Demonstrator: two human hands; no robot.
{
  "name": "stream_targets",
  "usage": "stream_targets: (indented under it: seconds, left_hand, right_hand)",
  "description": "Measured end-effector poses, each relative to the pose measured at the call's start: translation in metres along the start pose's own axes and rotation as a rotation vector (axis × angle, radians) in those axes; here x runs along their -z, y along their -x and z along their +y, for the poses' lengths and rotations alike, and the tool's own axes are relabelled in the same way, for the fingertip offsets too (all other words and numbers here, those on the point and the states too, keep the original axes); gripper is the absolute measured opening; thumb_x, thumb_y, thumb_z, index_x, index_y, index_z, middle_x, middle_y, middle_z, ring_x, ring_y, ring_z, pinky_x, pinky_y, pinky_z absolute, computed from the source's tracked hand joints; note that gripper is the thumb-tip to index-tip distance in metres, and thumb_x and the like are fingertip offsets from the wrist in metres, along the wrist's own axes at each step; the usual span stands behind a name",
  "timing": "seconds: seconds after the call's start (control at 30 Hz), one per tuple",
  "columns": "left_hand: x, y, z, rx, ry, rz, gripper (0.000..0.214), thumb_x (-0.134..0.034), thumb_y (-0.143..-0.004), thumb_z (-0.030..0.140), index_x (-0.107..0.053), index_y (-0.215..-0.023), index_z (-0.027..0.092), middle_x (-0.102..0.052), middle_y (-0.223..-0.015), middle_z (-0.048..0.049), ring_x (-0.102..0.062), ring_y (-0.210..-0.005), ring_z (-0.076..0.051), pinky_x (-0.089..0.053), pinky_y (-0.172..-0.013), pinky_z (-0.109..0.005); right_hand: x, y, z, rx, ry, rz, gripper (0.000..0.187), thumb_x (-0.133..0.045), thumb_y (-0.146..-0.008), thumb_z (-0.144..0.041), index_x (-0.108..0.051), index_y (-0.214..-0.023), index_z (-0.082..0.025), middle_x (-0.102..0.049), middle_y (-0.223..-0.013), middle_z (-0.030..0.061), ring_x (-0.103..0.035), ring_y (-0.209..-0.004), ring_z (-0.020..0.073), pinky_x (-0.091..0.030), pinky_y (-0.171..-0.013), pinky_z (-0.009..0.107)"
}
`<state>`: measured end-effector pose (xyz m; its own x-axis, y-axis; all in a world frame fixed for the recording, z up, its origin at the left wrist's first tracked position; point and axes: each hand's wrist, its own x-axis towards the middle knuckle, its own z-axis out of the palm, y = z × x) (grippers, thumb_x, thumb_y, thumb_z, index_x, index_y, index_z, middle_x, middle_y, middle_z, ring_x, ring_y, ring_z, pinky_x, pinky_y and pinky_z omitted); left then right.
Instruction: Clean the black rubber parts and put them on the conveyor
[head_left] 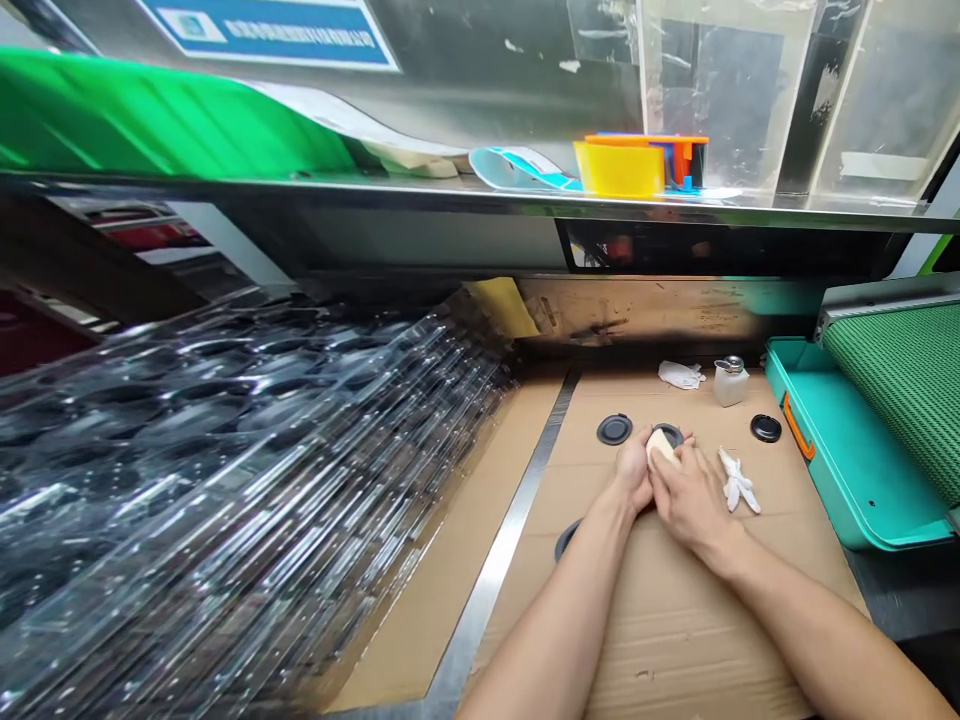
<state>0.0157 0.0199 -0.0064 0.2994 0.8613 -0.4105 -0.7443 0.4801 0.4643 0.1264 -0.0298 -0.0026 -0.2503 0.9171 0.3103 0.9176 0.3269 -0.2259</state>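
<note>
Over the cardboard sheet [675, 620], my left hand [634, 468] is closed around the edge of a dark round lid [670, 434]. My right hand [688, 495] pinches a cream-coloured wiping pad [661, 446] against that lid; whether it is cloth or sponge I cannot tell. My fingers hide much of both. A second dark round lid [615, 429] lies flat just left of my hands. Another dark round piece [567, 540] shows partly behind my left forearm. Right of my right hand is a crumpled white cloth or glove [738, 484].
Stacked clear plastic trays [285, 480] fill the left. A small dispenser bottle [730, 382], a white crumpled wad [681, 375] and a black round part [766, 428] sit farther back. At right, a teal bin [862, 480] stands beside a green conveyor belt [907, 380]. A metal shelf [450, 196] crosses above.
</note>
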Motion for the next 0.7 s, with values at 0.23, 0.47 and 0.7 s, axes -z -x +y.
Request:
stream_targets:
  seconds: [0.23,0.47,0.7]
  left_hand:
    - [0.003,0.000,0.006,-0.065,-0.057,0.036,0.030,-0.038,-0.102,0.029,-0.061,-0.089,0.015,-0.073,-0.087,-0.0088,-0.071,-0.083,-0.021,-0.059,-0.084,-0.042]
    - [0.001,0.003,0.002,-0.108,-0.061,0.024,0.038,-0.037,-0.102,0.030,-0.067,-0.087,0.012,-0.072,-0.086,-0.0113,-0.070,-0.083,-0.021,-0.059,-0.083,-0.037]
    - [0.002,0.002,-0.010,-0.136,-0.119,-0.043,0.039,-0.038,-0.103,0.032,-0.069,-0.095,0.009,-0.074,-0.094,-0.0149,-0.071,-0.091,-0.023,-0.059,-0.083,-0.036]
  right_hand:
    - [0.004,-0.014,0.036,-0.215,-0.278,0.129,0.049,-0.054,-0.094,-0.036,-0.052,-0.141,-0.020,-0.057,-0.116,0.0127,-0.057,-0.108,0.0255,-0.047,-0.094,0.036]
    - [0.018,-0.005,0.033,-0.137,-0.452,-0.146,0.052,-0.066,-0.076,-0.025,-0.057,-0.127,-0.025,-0.063,-0.121,0.0076,-0.061,-0.108,0.0241,-0.047,-0.091,0.035]
    - [0.015,-0.011,0.033,-0.214,-0.546,-0.033,0.028,-0.054,-0.092,-0.042,-0.066,-0.111,-0.025,-0.074,-0.104,0.0032,-0.066,-0.093,0.0201,-0.047,-0.081,0.030]
